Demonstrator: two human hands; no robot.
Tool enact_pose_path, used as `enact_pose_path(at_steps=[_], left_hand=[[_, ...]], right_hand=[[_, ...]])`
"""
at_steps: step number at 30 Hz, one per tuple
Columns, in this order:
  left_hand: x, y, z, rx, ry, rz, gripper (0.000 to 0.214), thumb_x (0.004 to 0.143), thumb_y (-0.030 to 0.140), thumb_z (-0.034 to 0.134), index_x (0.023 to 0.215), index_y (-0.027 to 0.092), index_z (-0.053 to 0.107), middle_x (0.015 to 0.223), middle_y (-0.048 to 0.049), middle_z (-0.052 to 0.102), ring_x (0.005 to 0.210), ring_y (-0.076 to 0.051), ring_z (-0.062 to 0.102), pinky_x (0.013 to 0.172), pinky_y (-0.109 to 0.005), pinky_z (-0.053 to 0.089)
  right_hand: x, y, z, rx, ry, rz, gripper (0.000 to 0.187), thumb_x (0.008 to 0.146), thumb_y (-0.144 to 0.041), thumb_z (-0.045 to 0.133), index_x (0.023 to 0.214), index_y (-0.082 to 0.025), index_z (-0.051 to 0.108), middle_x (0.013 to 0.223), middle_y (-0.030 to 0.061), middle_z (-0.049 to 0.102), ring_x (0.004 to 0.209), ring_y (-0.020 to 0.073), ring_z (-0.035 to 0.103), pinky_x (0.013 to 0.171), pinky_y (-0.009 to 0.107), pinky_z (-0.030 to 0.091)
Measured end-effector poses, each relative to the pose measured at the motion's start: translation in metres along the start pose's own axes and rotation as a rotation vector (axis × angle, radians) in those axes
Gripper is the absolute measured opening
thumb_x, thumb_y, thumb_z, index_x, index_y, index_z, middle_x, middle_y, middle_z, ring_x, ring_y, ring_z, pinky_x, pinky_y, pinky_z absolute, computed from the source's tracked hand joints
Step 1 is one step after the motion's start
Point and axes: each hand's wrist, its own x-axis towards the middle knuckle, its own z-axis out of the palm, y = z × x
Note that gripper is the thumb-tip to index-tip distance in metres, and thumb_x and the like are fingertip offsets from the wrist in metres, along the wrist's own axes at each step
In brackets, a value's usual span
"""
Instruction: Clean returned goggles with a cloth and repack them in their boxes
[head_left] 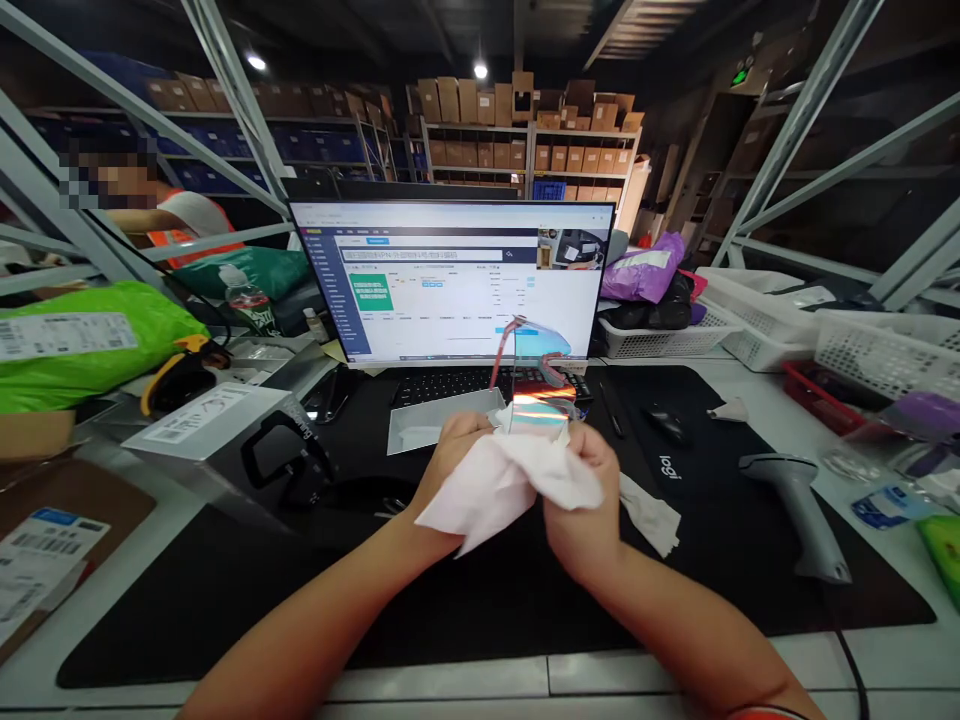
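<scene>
A pair of mirrored sunglasses [541,342] is held up in front of the monitor, one lens shining orange and teal, a reddish temple arm sticking up. A white tissue [495,485] is bunched around its lower part. My left hand [450,465] is closed on the tissue at the left side, its fingertips partly covered. On the other side my right hand [589,500] pinches the tissue against the sunglasses, thumb near the lens. Just beyond my left hand lies an open pale box [446,418]. Another crumpled tissue [651,515] rests right of my right hand.
A monitor [450,300] stands behind a keyboard [435,384]. Left are a grey box [225,440], a green parcel [82,340] and a carton [97,500]. Right are a mouse [666,424], a barcode scanner [799,510] and white baskets [877,345]. A person [180,210] is at far left.
</scene>
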Motion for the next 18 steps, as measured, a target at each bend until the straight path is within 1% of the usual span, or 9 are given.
enact_pose_path(at_steps=[3, 6, 10, 11, 12, 13, 15, 17, 18], left_hand=[[0.000, -0.006, 0.011, -0.038, -0.002, -0.060, 0.029, 0.092, 0.036, 0.060, 0.068, 0.021, 0.064, 0.073, -0.0044, 0.062, 0.072, -0.022, 0.060, 0.062, -0.035, 0.052], [0.002, 0.001, 0.006, -0.140, -0.051, -0.059, 0.031, 0.097, 0.038, 0.054, 0.073, 0.021, 0.065, 0.073, -0.0052, 0.064, 0.072, -0.021, 0.061, 0.064, -0.036, 0.052], [0.006, 0.017, -0.018, -0.204, -0.094, 0.036, 0.045, 0.102, 0.046, 0.043, 0.071, 0.021, 0.062, 0.068, -0.0047, 0.062, 0.078, -0.021, 0.059, 0.075, -0.038, 0.051], [0.008, 0.019, -0.024, -0.217, -0.079, 0.062, 0.046, 0.103, 0.048, 0.041, 0.072, 0.021, 0.062, 0.067, -0.0046, 0.062, 0.080, -0.021, 0.058, 0.077, -0.037, 0.050], [0.009, 0.021, -0.028, -0.228, -0.055, 0.085, 0.046, 0.103, 0.048, 0.040, 0.073, 0.021, 0.062, 0.067, -0.0043, 0.062, 0.080, -0.021, 0.057, 0.078, -0.037, 0.049], [0.010, 0.022, -0.031, -0.238, -0.028, 0.106, 0.046, 0.103, 0.048, 0.040, 0.073, 0.021, 0.062, 0.066, -0.0040, 0.063, 0.079, -0.021, 0.057, 0.079, -0.037, 0.048], [0.011, 0.023, -0.034, -0.249, 0.007, 0.146, 0.044, 0.103, 0.047, 0.041, 0.074, 0.021, 0.061, 0.066, -0.0031, 0.063, 0.077, -0.020, 0.057, 0.082, -0.037, 0.047], [0.011, 0.023, -0.033, -0.248, 0.023, 0.177, 0.044, 0.103, 0.046, 0.042, 0.072, 0.021, 0.059, 0.067, -0.0027, 0.065, 0.075, -0.019, 0.057, 0.083, -0.037, 0.046], [0.010, 0.024, -0.032, -0.244, 0.025, 0.187, 0.044, 0.104, 0.046, 0.042, 0.071, 0.021, 0.059, 0.068, -0.0027, 0.065, 0.075, -0.019, 0.057, 0.081, -0.036, 0.046]], right_hand=[[-0.007, 0.002, 0.003, -0.097, -0.042, -0.072, 0.054, 0.061, -0.025, 0.083, 0.056, -0.022, 0.029, 0.057, -0.0062, 0.036, 0.057, 0.0102, 0.030, 0.054, 0.025, 0.031], [0.009, -0.015, -0.006, -0.158, -0.177, -0.030, 0.048, 0.063, -0.023, 0.076, 0.054, -0.022, 0.028, 0.054, -0.0066, 0.031, 0.055, 0.0089, 0.024, 0.050, 0.023, 0.024], [0.039, -0.052, -0.041, -0.419, -0.517, 0.069, 0.038, 0.067, -0.020, 0.063, 0.055, -0.022, 0.027, 0.054, -0.0056, 0.031, 0.054, 0.0086, 0.024, 0.049, 0.023, 0.021], [0.044, -0.060, -0.051, -0.536, -0.571, 0.064, 0.036, 0.067, -0.019, 0.062, 0.055, -0.022, 0.028, 0.054, -0.0054, 0.032, 0.053, 0.0089, 0.026, 0.049, 0.023, 0.021], [0.049, -0.066, -0.062, -0.674, -0.575, 0.047, 0.033, 0.066, -0.018, 0.062, 0.057, -0.022, 0.031, 0.054, -0.0052, 0.036, 0.053, 0.0095, 0.029, 0.049, 0.023, 0.022], [0.054, -0.071, -0.071, -0.815, -0.527, 0.025, 0.027, 0.067, -0.018, 0.063, 0.061, -0.022, 0.037, 0.055, -0.0050, 0.042, 0.053, 0.0105, 0.034, 0.050, 0.024, 0.024], [0.062, -0.074, -0.083, -1.045, -0.320, -0.039, 0.018, 0.070, -0.021, 0.066, 0.080, -0.023, 0.052, 0.064, -0.0034, 0.058, 0.056, 0.0144, 0.046, 0.053, 0.025, 0.030], [0.071, -0.070, -0.086, -1.171, -0.097, -0.110, 0.036, 0.073, -0.025, 0.067, 0.106, -0.025, 0.054, 0.076, 0.0002, 0.069, 0.063, 0.0198, 0.056, 0.058, 0.028, 0.036], [0.075, -0.066, -0.086, -1.199, -0.022, -0.137, 0.043, 0.074, -0.026, 0.068, 0.114, -0.025, 0.053, 0.080, 0.0019, 0.071, 0.065, 0.0219, 0.059, 0.061, 0.030, 0.037]])
